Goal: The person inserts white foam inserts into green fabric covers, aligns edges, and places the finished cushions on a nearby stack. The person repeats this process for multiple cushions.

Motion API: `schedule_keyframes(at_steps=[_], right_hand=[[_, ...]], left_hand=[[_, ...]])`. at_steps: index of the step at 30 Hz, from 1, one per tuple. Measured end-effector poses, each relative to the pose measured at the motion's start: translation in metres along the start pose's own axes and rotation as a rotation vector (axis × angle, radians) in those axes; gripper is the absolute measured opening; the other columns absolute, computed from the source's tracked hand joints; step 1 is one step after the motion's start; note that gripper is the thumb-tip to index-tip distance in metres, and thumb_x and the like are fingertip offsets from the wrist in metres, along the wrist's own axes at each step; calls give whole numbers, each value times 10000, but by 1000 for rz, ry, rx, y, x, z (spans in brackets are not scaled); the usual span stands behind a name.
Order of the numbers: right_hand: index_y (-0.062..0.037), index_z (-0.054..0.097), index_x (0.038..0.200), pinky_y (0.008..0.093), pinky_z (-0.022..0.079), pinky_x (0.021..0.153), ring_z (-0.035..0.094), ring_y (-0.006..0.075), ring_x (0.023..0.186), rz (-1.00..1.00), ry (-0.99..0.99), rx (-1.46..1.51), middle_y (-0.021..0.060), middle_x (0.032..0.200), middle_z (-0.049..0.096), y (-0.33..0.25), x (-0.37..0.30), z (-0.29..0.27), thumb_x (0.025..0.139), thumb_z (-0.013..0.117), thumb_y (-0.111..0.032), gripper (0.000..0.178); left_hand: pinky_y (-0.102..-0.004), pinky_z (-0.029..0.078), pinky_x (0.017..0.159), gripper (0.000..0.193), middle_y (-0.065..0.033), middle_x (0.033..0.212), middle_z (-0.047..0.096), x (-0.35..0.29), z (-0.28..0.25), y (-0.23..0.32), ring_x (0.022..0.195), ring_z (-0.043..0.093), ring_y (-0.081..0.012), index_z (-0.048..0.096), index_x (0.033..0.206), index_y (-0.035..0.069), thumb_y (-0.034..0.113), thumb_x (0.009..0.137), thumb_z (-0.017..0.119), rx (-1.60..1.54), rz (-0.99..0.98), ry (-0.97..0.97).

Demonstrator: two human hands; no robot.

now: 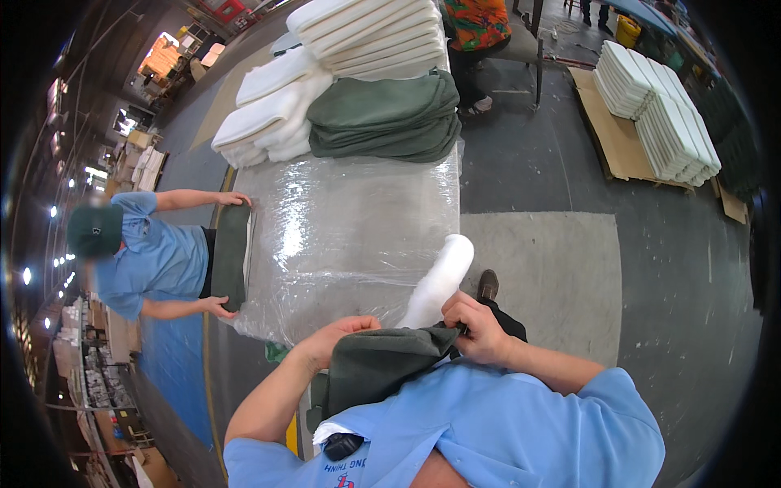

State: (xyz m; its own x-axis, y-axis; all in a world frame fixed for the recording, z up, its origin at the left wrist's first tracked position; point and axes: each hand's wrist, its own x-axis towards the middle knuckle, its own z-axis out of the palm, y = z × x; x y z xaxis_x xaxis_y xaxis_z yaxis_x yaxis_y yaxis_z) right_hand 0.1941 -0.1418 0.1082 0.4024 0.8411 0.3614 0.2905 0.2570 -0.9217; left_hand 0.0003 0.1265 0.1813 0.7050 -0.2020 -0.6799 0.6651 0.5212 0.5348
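At the near edge of the table I hold a dark green fabric cover [389, 355] against my front. My left hand [340, 335] has its fingers curled over the cover's upper left edge, and the fingertips are partly hidden. My right hand [476, 327] pinches the cover's right corner. A white padded cushion insert [442, 275] sticks out beyond the cover, tilted up to the right, its lower end hidden behind the fabric. How far it lies inside the cover I cannot tell.
A plastic-wrapped table [350, 220] stretches ahead. On its far end lie stacked green covers [386, 118] and white cushions [272, 106]. At the left, a co-worker [159, 252] holds a green-covered cushion [232, 256]. More white cushions [651, 106] sit on floor cardboard at the right.
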Motion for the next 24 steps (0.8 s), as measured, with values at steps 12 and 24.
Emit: schedule_keyframes(at_steps=[12,24], right_hand=[[-74,533,862,388,561,765,653,307,940,-182,-35,-189,99,1090,607,-11,-1,-6,656,721,103,331],[-69,552,941,405,555,803,664,332,929,-30,-13,-156,112,1040,635,-4,-1,-5,700,725,96,340]], left_hand=[[-221,497,802,538,2,1223,641,-4,58,28,1025,567,-54,538,1516,67,61,993,667,476,-238,-195],[-302,494,827,210,-21,1041,651,3,32,34,959,621,-118,666,1077,47,150,915,752,1513,867,711]])
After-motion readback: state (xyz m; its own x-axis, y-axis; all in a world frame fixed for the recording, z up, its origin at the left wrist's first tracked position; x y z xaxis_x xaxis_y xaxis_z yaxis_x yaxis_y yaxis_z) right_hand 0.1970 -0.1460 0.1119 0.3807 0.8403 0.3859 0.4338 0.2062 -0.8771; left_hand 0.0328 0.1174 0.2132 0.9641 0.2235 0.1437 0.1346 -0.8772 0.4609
